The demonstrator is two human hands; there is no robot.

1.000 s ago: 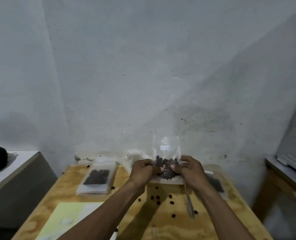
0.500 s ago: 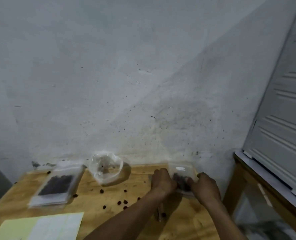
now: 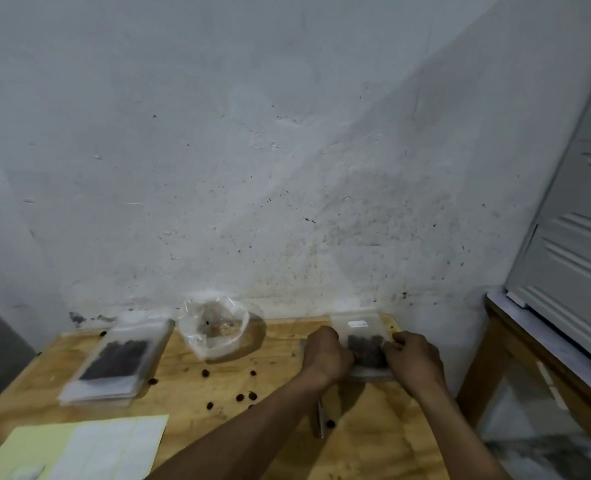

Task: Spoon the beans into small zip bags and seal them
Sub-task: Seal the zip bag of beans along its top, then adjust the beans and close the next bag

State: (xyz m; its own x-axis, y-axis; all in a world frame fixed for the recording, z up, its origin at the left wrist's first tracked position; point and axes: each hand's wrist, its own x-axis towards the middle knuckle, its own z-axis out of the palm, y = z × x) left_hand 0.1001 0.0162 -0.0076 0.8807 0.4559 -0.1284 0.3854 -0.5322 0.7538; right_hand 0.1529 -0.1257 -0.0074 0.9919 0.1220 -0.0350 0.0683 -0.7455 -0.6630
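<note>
Lowered from mid-air, the bag now lies flat on the table, right of the open pouch. Left hand and right hand pinch its edges; lay it down squarely.

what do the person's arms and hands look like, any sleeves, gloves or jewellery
Both forearms are bare as far as the frame shows, with no sleeve in view. The left hand and right hand wear no gloves, and no watch, bracelet or ring is visible, though the picture is somewhat blurred.
</note>
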